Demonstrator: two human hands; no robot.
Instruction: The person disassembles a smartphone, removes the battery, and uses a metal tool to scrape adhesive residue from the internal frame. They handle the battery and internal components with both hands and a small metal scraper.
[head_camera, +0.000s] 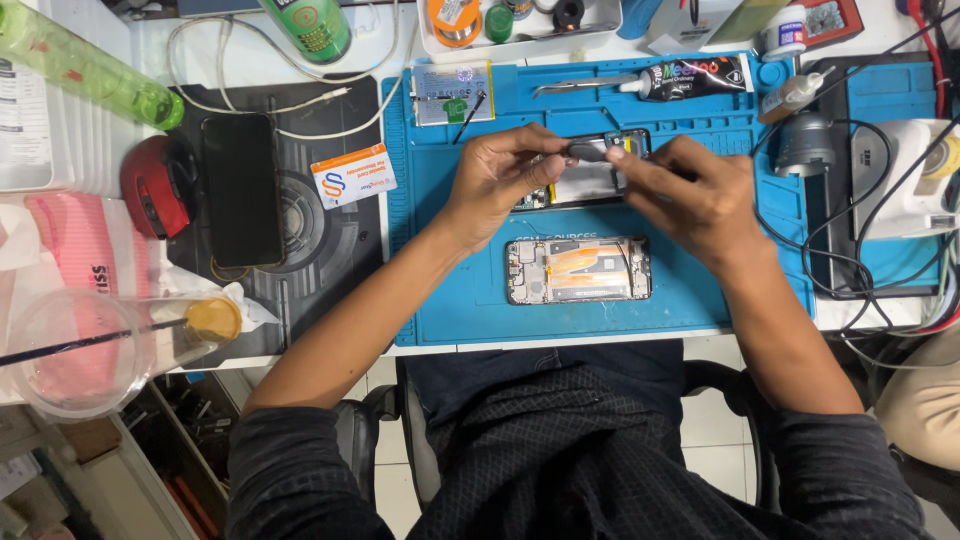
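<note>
An opened phone frame (592, 180) lies on the blue repair mat (450, 290), partly hidden by both hands. My left hand (495, 175) and my right hand (690, 195) meet above it, fingertips pinching a small dark flat part (588, 150) between them. Nearer to me on the mat lies a second opened phone body (578, 270) with orange flex strips showing, untouched by either hand.
A black phone (242, 188) lies screen-up at left beside a red mouse (155, 187). On the mat's far edge lie a black glue tube (690, 77), tweezers (570, 87) and a battery (452, 93). A clear plastic cup (75, 350) stands at front left; cables trail at right.
</note>
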